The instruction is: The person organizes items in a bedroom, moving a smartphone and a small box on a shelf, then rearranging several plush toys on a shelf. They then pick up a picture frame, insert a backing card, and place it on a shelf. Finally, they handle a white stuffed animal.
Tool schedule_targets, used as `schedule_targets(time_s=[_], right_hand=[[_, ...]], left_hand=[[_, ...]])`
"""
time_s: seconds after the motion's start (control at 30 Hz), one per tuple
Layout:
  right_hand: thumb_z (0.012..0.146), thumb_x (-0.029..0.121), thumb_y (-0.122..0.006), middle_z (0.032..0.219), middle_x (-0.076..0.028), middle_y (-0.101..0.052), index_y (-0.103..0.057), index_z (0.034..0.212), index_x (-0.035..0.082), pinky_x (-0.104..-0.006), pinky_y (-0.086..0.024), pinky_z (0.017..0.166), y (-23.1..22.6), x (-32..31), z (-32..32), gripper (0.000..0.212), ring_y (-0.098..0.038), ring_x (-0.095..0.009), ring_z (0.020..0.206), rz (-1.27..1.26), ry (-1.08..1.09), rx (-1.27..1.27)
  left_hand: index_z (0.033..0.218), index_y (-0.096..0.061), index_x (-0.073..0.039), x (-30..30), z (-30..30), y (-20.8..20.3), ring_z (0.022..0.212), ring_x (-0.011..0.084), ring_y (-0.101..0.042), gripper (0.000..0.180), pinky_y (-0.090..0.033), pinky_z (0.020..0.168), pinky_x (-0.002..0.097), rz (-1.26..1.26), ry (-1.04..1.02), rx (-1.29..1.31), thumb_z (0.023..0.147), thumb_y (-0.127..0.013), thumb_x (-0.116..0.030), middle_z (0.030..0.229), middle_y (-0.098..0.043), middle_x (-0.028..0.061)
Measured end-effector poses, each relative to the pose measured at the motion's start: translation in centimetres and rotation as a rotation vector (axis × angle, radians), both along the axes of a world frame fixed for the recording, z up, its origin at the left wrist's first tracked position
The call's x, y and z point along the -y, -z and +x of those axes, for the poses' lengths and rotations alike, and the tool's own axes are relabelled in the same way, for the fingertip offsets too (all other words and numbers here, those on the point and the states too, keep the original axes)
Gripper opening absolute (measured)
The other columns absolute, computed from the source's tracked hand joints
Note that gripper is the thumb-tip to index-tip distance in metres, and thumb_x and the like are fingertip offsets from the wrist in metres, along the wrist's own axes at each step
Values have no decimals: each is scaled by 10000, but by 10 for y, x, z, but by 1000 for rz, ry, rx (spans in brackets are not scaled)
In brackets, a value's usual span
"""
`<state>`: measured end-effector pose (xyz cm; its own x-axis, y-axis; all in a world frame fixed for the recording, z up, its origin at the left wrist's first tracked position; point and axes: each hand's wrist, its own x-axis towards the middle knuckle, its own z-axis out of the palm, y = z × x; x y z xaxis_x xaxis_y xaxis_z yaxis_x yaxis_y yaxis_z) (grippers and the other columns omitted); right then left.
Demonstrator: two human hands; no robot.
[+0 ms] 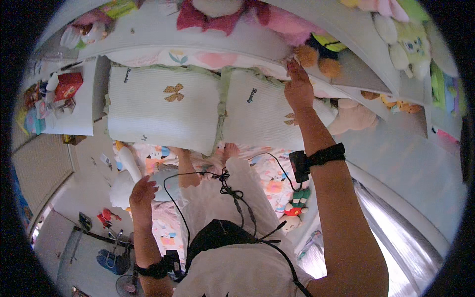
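My right arm stretches far out toward the shelf behind the bed. There my right hand (299,86) is closed, its fingertips pinching a small whitish crumpled scrap (293,58) at the shelf edge; I cannot make out what it is. Close beside the fingertips sits a brown plush toy (308,56). Below the hand lie two white pillows with green ruffled edges, the right pillow (257,106) and the left pillow (161,106). My left hand (143,193) hangs in the air at the left, fingers loosely bent and apart, holding nothing. A black strap with a small device circles each forearm.
Plush toys line the shelf, among them a pale green-white one (410,47). A white side table (69,119) with a red box (68,85) stands left. I stand on a patterned bedsheet (269,171); a black cable (237,195) hangs before me. Curtains (391,222) are at the right.
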<state>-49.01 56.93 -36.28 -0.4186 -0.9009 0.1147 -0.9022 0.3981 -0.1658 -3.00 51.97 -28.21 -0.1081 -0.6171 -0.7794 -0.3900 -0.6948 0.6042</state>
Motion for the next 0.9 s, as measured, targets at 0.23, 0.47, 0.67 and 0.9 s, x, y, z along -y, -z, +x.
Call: schedule_targets(time_s=[0.23, 0.47, 0.67, 0.9], right_hand=[[673, 24, -452, 1174, -140, -425, -413, 1154, 78, -335, -337, 911, -11, -67, -76, 486, -391, -269, 1097, 201, 345, 104], [653, 27, -490, 1058, -106, -517, -528, 1002, 58, -327, -387, 849, 15, -55, -68, 352, -454, -260, 1003, -118, 538, 76], [656, 25, -485, 966, -54, -564, -582, 909, 93, -312, -421, 795, 6, -82, -88, 279, -508, -211, 907, -65, 336, 115], [712, 68, -440, 915, -120, -565, -564, 953, 83, -380, -421, 763, 13, -195, -10, 271, -527, -307, 848, -222, 450, 653]], left_hand=[[1090, -451, 27, -42, -42, -20, 850, 156, -512, 349, -416, 762, 261, -69, 143, -63, 751, -518, -22, 925, -542, 108], [1092, -452, 13, -71, -93, -33, 812, 130, -512, 341, -416, 737, 241, -93, 402, -7, 756, -513, -1, 903, -547, 81], [1093, -463, -18, -74, -138, -53, 837, 159, -537, 353, -420, 720, 250, -184, 604, 53, 750, -541, -46, 948, -558, 98], [1093, -468, -26, -91, -204, -91, 862, 138, -514, 338, -423, 740, 236, -220, 747, 80, 763, -540, -22, 934, -553, 91]])
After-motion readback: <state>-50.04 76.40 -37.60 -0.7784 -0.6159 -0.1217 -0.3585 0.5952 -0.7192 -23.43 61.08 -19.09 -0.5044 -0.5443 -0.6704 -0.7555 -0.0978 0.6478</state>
